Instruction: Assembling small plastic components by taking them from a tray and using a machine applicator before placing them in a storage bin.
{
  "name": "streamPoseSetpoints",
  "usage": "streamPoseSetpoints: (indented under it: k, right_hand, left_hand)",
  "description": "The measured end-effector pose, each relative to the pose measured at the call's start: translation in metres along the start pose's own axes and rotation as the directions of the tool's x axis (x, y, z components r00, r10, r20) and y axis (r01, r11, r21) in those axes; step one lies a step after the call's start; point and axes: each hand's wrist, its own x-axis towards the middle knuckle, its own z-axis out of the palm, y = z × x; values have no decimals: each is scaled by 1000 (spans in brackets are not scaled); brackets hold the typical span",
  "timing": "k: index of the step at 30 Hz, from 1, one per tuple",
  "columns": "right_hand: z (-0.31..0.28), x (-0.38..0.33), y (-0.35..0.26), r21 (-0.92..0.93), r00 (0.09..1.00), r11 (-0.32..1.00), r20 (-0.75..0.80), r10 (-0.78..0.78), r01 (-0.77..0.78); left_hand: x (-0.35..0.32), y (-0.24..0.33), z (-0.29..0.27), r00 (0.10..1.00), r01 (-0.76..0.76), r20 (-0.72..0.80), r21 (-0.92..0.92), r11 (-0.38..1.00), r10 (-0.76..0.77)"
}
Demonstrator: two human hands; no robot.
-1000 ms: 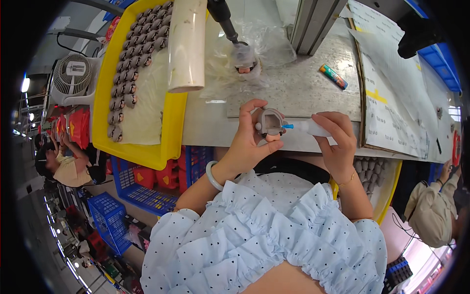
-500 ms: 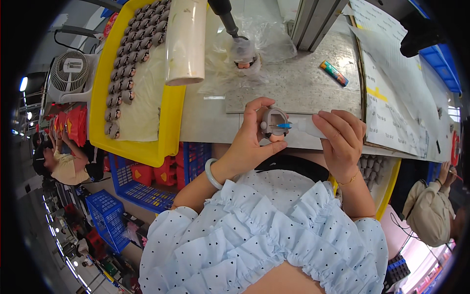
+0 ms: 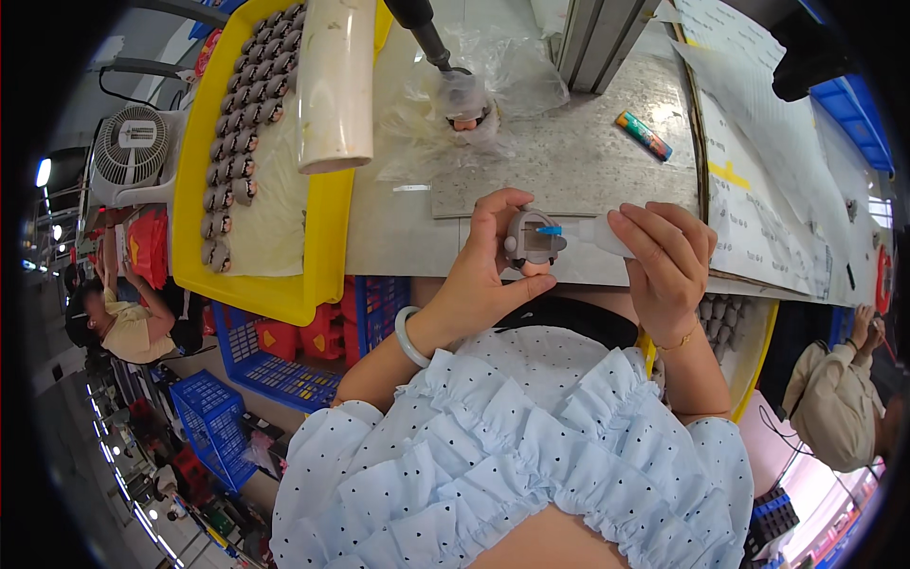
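Note:
My left hand (image 3: 493,256) holds a small grey, rounded toy part (image 3: 531,248) between thumb and fingers, its hollow open side facing up and right. In my right hand (image 3: 664,261) is a white squeeze bottle (image 3: 599,237), gripped near its rear end and lying almost level. The bottle's blue nozzle tip (image 3: 550,230) reaches over the upper part of the hollow; whether it touches the inside I cannot tell. Further back, a grey figure head (image 3: 466,109) rests on crumpled clear plastic film (image 3: 517,81), below a dark rod-like tool (image 3: 431,40).
A yellow tray (image 3: 327,270) at the left bears rows of grey parts (image 3: 248,119). Over its edge hangs a wide white tube (image 3: 336,95). A metal post (image 3: 599,47) and a colourful cylinder (image 3: 644,136) stand and lie behind my hands. Blue crates (image 3: 275,370) are below left.
The bottle's blue tip has shifted slightly up within the toy part's hollow, and my right hand has moved a little to the right. My left hand keeps its hold.

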Motion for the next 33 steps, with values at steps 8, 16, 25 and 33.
streamPoseSetpoints:
  k: [8, 16, 25, 33]
  right_hand:
    - [-3, -1, 3, -32, 999, 998, -14, 45, -46]
    - [5, -3, 17, 154, 972, 959, 52, 231, -236]
    - [81, -8, 57, 359, 774, 687, 342, 533, -632]
    - [-21, -37, 191, 17, 630, 655, -253, 734, -756]
  left_hand:
    - [1, -4, -2, 999, -36, 3, 115, 993, 36]
    - [3, -10, -4, 979, -168, -57, 330, 929, 198]
    - [13, -14, -3, 932, -343, -39, 231, 911, 361]
    - [11, -24, -17, 636, -521, 5, 740, 425, 772]
